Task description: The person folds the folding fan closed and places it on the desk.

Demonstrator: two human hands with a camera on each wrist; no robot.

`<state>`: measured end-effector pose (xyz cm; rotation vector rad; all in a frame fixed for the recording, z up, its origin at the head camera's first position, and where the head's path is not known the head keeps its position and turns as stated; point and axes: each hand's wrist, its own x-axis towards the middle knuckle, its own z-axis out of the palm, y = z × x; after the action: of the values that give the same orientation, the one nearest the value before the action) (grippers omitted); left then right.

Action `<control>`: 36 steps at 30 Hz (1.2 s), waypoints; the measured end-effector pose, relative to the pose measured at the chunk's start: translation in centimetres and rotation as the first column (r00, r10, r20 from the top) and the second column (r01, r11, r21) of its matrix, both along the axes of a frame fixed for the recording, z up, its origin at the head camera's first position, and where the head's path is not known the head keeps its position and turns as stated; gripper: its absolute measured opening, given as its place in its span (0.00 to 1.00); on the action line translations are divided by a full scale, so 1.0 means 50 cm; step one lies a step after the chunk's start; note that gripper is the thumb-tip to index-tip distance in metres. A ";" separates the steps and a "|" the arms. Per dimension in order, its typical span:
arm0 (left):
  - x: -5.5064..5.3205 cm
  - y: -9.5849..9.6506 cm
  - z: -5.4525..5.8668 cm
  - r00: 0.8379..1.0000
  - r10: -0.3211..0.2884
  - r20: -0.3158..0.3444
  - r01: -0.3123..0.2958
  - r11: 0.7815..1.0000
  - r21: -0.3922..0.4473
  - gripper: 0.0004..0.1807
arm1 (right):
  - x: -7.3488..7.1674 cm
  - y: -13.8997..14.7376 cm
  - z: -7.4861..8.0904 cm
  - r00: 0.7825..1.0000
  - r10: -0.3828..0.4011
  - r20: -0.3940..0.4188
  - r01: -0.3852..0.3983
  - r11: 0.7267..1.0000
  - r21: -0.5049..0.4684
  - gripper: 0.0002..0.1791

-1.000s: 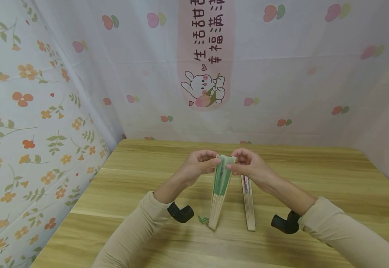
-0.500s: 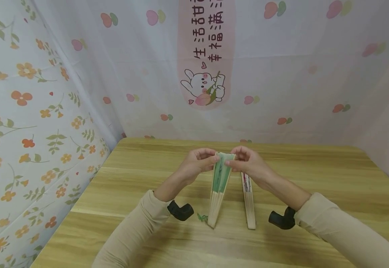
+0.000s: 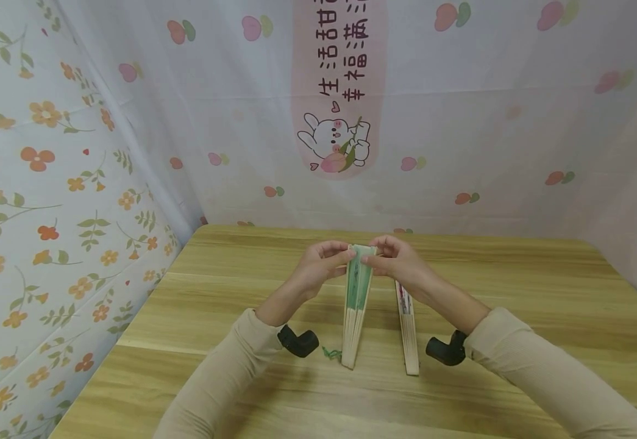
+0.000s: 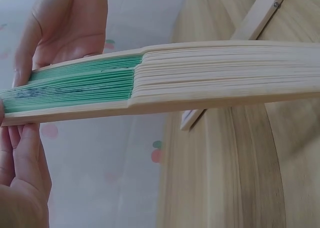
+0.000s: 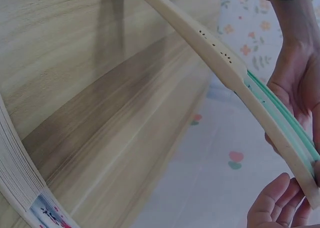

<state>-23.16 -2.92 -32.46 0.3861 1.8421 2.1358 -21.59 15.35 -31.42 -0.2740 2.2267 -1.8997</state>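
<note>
A green folding fan (image 3: 358, 286) with pale wooden ribs stands nearly folded, its pivot end low over the table and its leaf end away from me. My left hand (image 3: 320, 268) pinches the leaf's left edge, thumb on the near face. On the right edge, my right hand (image 3: 400, 261) grips the same fan between thumb and fingers. In the left wrist view the fan's green pleats (image 4: 85, 86) lie close together, with a small gap among them. A green tassel (image 3: 331, 353) lies beside the pivot end. A second folding fan (image 3: 408, 335), white with red and dark marks, lies folded beneath my right hand.
The wooden table (image 3: 230, 341) ends at a far edge, with a white printed curtain (image 3: 461, 134) behind. A floral cloth (image 3: 49, 213) hangs along the left. Black angled mounts (image 3: 298, 341) sit at both wrists.
My hands have come closer together, the right one moving left, and the green fan's leaf has narrowed. The fan has shifted slightly away from me. The white fan stays where it was.
</note>
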 end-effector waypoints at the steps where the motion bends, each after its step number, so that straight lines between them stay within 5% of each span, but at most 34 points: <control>1: -0.001 0.000 -0.001 1.000 0.004 0.003 -0.004 1.000 -0.001 0.08 | -0.002 -0.001 -0.001 1.000 -0.003 -0.002 0.003 1.000 0.003 0.21; 36: -0.072 0.010 -0.059 0.988 0.121 0.094 -0.121 0.993 -0.013 0.20 | -0.087 -0.020 -0.052 0.992 0.038 0.117 -0.027 0.995 -0.101 0.24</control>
<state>-26.74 -2.43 -35.39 0.1722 1.8635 2.1844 -25.92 14.36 -34.03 -0.2048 2.0433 -1.9585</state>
